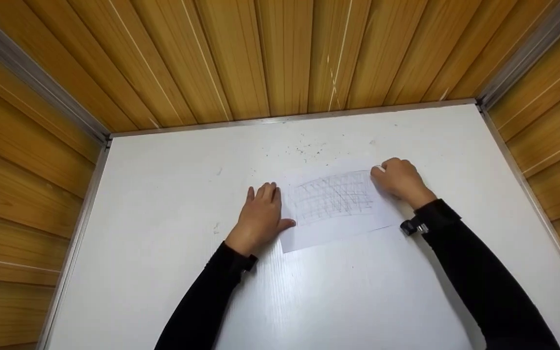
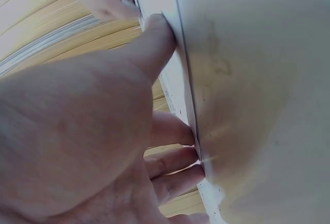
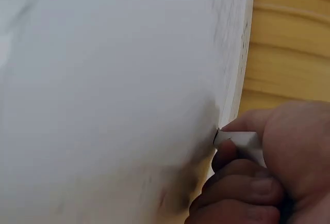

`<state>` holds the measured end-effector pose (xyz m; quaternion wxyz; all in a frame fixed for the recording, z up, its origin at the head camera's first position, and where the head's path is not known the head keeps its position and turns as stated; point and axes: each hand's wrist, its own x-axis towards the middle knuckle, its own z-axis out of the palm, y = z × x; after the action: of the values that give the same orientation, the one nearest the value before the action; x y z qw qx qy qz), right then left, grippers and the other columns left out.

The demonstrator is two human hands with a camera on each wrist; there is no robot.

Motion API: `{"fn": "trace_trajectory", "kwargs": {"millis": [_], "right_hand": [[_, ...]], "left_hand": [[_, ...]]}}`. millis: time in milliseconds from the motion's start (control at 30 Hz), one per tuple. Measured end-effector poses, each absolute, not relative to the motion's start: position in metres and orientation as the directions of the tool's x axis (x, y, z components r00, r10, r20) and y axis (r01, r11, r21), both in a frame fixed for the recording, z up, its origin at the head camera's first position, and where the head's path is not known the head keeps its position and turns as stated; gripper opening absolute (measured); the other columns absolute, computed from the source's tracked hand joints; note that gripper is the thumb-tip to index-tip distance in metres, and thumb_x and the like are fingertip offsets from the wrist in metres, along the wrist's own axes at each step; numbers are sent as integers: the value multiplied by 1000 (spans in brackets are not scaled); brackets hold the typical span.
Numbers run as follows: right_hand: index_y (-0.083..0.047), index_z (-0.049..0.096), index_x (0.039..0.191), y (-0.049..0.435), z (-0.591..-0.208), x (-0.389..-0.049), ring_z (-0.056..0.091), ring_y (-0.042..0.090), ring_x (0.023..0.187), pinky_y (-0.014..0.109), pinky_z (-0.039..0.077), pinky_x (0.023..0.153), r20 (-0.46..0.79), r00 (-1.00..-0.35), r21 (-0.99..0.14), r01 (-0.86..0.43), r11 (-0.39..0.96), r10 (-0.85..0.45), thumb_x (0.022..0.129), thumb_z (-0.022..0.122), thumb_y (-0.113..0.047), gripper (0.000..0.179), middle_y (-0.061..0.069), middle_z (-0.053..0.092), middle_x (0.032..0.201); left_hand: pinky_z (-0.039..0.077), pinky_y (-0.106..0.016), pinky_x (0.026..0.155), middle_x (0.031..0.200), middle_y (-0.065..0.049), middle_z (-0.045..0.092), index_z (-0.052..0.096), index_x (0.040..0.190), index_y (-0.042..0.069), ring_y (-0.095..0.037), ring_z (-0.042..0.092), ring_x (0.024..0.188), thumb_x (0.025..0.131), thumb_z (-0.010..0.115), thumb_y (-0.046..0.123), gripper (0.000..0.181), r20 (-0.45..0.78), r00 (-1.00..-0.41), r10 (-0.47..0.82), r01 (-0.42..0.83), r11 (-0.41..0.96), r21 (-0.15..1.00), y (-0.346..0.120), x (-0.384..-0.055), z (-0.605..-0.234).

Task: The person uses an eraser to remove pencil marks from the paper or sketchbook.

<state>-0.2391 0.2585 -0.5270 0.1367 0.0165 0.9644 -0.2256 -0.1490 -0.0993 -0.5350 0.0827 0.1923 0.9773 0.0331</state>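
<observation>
A white sheet of paper (image 1: 328, 234) with a pencilled grid of crossing, hatched lines (image 1: 338, 194) lies on the white table. My left hand (image 1: 260, 214) rests at its left edge, fingers nearly straight and the thumb spread onto the sheet. In the left wrist view the fingertips (image 2: 180, 159) press down along the paper's edge. At the sheet's upper right, my right hand (image 1: 399, 180) pinches a small white eraser (image 3: 240, 140) between thumb and curled fingers. The eraser's dark-smudged end meets the paper beside the drawing; the rest of it is partly hidden in the hand.
Dark eraser crumbs (image 1: 309, 148) are scattered on the table (image 1: 163, 194) beyond the sheet. Faint smudges mark the tabletop. Wood-patterned panels (image 1: 285, 58) rise behind the metal edging on the far, left and right sides.
</observation>
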Motion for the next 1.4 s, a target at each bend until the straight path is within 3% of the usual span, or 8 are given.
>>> {"fn": "trace_trajectory", "kwargs": {"millis": [200,267,433,600,800,1033,1200,1400], "right_hand": [[7,72,108,252,-524,-234,61,37,93,48,52,82,-213,-976,-423,41,905,-55,111,46,-35,49,26,70,105],[5,73,104,239,-524,-230,62,36,90,48,52,81,-199,-978,-438,30,898,-65,112,47,-35,48,25,70,102],[-6,68,91,176,-524,-219,62,31,84,44,53,78,-227,-957,-475,-54,878,-181,113,49,-39,44,15,66,90],[0,74,108,104,-524,-216,71,38,100,53,60,94,-260,-915,-462,-162,872,-308,113,48,-39,47,21,76,108],[2,76,115,63,-531,-218,72,41,112,54,60,98,-267,-907,-422,-193,886,-325,110,53,-37,46,24,76,118],[5,75,119,129,-534,-231,69,45,111,58,58,102,-271,-933,-455,-91,886,-236,106,52,-37,49,28,74,121],[13,65,140,212,-524,-241,64,54,127,66,51,115,-338,-931,-428,22,904,-137,108,47,-37,62,39,65,142],[12,71,120,254,-516,-241,60,42,100,54,53,89,-328,-940,-386,47,921,-89,107,48,-36,54,34,69,118]], "left_hand": [[28,-65,137,173,-24,40,40,166,-9,-39,37,165,101,66,68,104,-155,-914,376,360,925,119,-100,-148,-537],[27,-66,137,173,-24,39,39,167,-9,-40,36,165,102,66,68,105,-163,-911,379,361,924,128,-98,-148,-537],[28,-65,137,173,-24,40,39,167,-9,-39,37,165,101,66,69,105,-159,-914,373,359,927,108,-98,-150,-537],[29,-67,136,171,-25,42,40,166,-9,-39,38,164,101,68,68,105,-136,-914,382,364,921,139,-99,-150,-539],[30,-68,135,167,-21,45,40,167,-5,-37,40,162,100,70,67,103,-110,-913,394,373,912,173,-99,-147,-541],[32,-66,134,169,-22,45,43,164,-8,-36,41,162,100,67,69,103,-113,-916,385,375,922,102,-95,-147,-540],[31,-65,135,171,-23,43,42,165,-8,-37,40,163,101,66,70,104,-128,-916,380,370,924,94,-94,-147,-538],[30,-64,136,172,-22,43,42,165,-8,-37,40,164,100,67,70,104,-131,-919,372,362,927,98,-93,-146,-538]]}}
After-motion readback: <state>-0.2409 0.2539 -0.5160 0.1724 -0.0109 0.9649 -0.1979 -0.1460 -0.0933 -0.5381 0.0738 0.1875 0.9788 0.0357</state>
